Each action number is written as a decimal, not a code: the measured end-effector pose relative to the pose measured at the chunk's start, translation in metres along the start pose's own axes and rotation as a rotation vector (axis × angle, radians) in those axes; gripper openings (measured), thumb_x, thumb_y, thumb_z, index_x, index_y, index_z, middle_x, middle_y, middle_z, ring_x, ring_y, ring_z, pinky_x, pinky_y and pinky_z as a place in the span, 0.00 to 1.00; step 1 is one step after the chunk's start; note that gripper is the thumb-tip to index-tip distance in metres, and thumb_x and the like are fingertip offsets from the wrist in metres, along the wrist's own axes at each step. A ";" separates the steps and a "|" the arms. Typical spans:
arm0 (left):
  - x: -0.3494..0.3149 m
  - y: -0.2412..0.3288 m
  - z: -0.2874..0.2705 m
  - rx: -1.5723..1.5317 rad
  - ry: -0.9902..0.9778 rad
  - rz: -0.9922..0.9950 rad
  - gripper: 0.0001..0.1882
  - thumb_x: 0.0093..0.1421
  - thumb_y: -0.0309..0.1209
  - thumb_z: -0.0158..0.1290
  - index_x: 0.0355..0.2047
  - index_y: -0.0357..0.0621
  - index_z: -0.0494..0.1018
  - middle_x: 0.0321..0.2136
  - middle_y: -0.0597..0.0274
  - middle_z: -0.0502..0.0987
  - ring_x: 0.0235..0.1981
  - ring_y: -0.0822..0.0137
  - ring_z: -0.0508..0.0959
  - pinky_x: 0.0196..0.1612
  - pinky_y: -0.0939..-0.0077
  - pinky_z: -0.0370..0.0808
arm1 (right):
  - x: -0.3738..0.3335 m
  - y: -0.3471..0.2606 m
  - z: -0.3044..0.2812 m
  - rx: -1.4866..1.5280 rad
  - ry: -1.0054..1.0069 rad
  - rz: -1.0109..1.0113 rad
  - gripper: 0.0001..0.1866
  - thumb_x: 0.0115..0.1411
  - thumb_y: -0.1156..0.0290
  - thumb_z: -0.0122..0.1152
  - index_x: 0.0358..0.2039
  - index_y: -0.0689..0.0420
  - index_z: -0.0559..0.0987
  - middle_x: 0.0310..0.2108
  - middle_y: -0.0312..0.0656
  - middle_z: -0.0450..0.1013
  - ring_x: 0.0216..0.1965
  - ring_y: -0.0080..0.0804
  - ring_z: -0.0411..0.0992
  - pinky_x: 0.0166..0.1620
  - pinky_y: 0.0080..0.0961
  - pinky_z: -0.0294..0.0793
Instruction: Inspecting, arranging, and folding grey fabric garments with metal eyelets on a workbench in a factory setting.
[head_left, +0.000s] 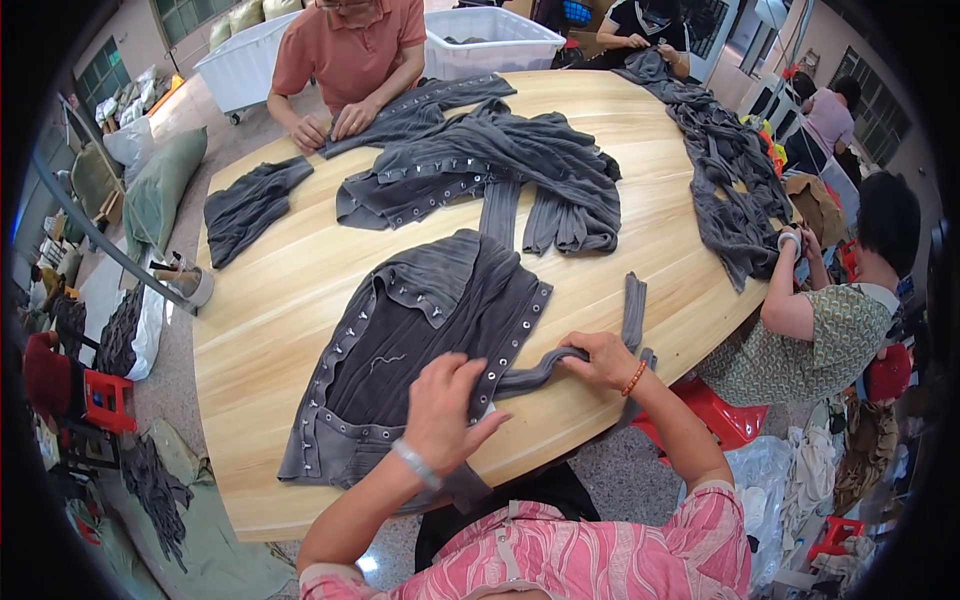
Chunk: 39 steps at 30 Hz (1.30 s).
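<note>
Spread out on the table before me lies a dark grey garment (460,345), with metal eyelets along one edge and small hooks along the other. My left hand (445,410) is over its near right edge, fingers apart. Whether it touches the cloth I cannot tell. A long grey fabric strap (530,378) runs out from the garment's right side. My right hand (600,360) pinches that strap near its bend. A loose pale thread (388,358) lies on the garment's dark inside.
Beyond is another grey garment (500,170) with metal eyelets. Across the pale wooden table (260,350), a person (350,60) in a salmon shirt handles grey cloth. More grey garments (730,170) line the right edge, where another person (830,310) sits. White bins (490,45) stand behind.
</note>
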<state>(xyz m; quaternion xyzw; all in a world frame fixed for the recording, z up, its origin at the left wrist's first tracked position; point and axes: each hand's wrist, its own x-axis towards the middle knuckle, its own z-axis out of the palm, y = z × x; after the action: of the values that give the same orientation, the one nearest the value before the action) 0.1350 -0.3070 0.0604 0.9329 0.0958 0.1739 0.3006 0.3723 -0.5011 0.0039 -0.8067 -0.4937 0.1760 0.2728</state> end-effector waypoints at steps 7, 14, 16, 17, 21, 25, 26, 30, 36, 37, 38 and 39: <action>0.143 -0.040 0.087 0.335 -0.199 -0.331 0.70 0.35 0.55 0.71 0.70 0.51 0.39 0.68 0.34 0.38 0.70 0.36 0.36 0.65 0.33 0.33 | -0.003 -0.012 0.012 -0.018 -0.042 -0.060 0.12 0.56 0.61 0.64 0.38 0.52 0.79 0.30 0.46 0.78 0.33 0.46 0.77 0.37 0.37 0.76; 0.156 -0.113 0.065 0.154 -0.105 -0.295 0.26 0.48 0.32 0.63 0.49 0.41 0.73 0.41 0.49 0.76 0.45 0.51 0.74 0.48 0.59 0.72 | 0.000 -0.006 0.005 0.058 -0.155 -0.043 0.13 0.57 0.61 0.63 0.40 0.52 0.79 0.33 0.45 0.78 0.36 0.45 0.77 0.40 0.36 0.76; 0.152 -0.117 0.054 -0.059 0.016 -0.257 0.13 0.51 0.28 0.61 0.38 0.39 0.78 0.32 0.54 0.78 0.34 0.60 0.77 0.39 0.68 0.74 | 0.009 -0.006 -0.003 0.084 -0.193 -0.030 0.14 0.57 0.61 0.63 0.41 0.52 0.79 0.33 0.45 0.78 0.36 0.45 0.77 0.40 0.36 0.76; 0.150 -0.120 0.046 -0.193 0.037 -0.251 0.11 0.52 0.26 0.60 0.36 0.39 0.77 0.29 0.57 0.78 0.30 0.64 0.77 0.35 0.72 0.75 | 0.013 -0.005 -0.008 0.111 -0.225 -0.025 0.14 0.57 0.61 0.62 0.42 0.52 0.79 0.33 0.45 0.79 0.36 0.45 0.77 0.40 0.35 0.76; 0.141 -0.109 0.014 -0.263 0.205 -0.230 0.03 0.52 0.25 0.58 0.28 0.39 0.76 0.25 0.55 0.74 0.30 0.57 0.75 0.39 0.66 0.73 | 0.030 -0.003 -0.021 0.146 -0.317 0.004 0.14 0.57 0.62 0.61 0.43 0.53 0.79 0.34 0.46 0.79 0.37 0.46 0.77 0.41 0.34 0.76; 0.143 -0.083 0.050 0.193 0.029 -0.237 0.48 0.43 0.56 0.66 0.59 0.45 0.63 0.54 0.45 0.66 0.55 0.47 0.64 0.56 0.54 0.63 | 0.043 -0.002 -0.018 0.110 -0.318 -0.017 0.15 0.57 0.62 0.59 0.43 0.53 0.79 0.35 0.46 0.79 0.38 0.45 0.77 0.43 0.35 0.76; 0.144 -0.076 0.066 0.276 0.036 -0.227 0.52 0.40 0.57 0.67 0.62 0.47 0.61 0.57 0.44 0.63 0.58 0.47 0.63 0.58 0.53 0.60 | 0.044 -0.005 -0.017 0.103 -0.321 -0.022 0.15 0.57 0.62 0.59 0.43 0.53 0.79 0.35 0.46 0.79 0.38 0.45 0.77 0.43 0.35 0.76; 0.153 -0.078 0.085 0.220 -0.080 -0.300 0.33 0.45 0.41 0.65 0.52 0.48 0.69 0.47 0.51 0.70 0.52 0.50 0.67 0.51 0.57 0.65 | 0.041 -0.021 -0.013 0.102 -0.370 -0.020 0.16 0.57 0.62 0.60 0.44 0.53 0.79 0.36 0.46 0.79 0.39 0.45 0.77 0.44 0.35 0.76; 0.145 -0.109 0.058 -0.168 0.180 -0.135 0.12 0.48 0.26 0.61 0.34 0.41 0.73 0.27 0.56 0.73 0.32 0.59 0.74 0.37 0.67 0.72 | 0.035 -0.011 -0.021 0.130 -0.402 0.011 0.16 0.56 0.63 0.59 0.44 0.54 0.79 0.36 0.47 0.79 0.38 0.44 0.77 0.43 0.34 0.75; 0.141 -0.107 0.044 -0.351 0.212 -0.188 0.11 0.47 0.25 0.60 0.32 0.39 0.73 0.26 0.54 0.74 0.31 0.56 0.74 0.38 0.65 0.72 | 0.038 -0.013 -0.026 0.129 -0.414 0.013 0.16 0.56 0.63 0.59 0.44 0.55 0.79 0.35 0.47 0.79 0.36 0.44 0.77 0.43 0.34 0.75; 0.137 -0.106 0.029 -0.442 0.211 -0.217 0.11 0.49 0.24 0.60 0.32 0.38 0.72 0.25 0.60 0.73 0.27 0.65 0.72 0.34 0.73 0.72 | 0.042 -0.015 -0.030 0.128 -0.426 0.016 0.16 0.56 0.63 0.58 0.43 0.55 0.79 0.34 0.48 0.79 0.35 0.44 0.77 0.42 0.34 0.75; 0.129 -0.102 0.013 -0.564 0.226 -0.237 0.10 0.51 0.24 0.60 0.32 0.38 0.71 0.25 0.66 0.71 0.26 0.75 0.70 0.31 0.80 0.70 | 0.046 -0.014 -0.031 0.118 -0.433 0.001 0.15 0.57 0.65 0.58 0.43 0.57 0.79 0.31 0.46 0.79 0.31 0.40 0.77 0.39 0.32 0.76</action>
<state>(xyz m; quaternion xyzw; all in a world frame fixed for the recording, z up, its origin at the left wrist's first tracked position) 0.2516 -0.1951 0.0243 0.7701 0.1844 0.2598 0.5526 0.4008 -0.4636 0.0363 -0.7330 -0.5294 0.3737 0.2069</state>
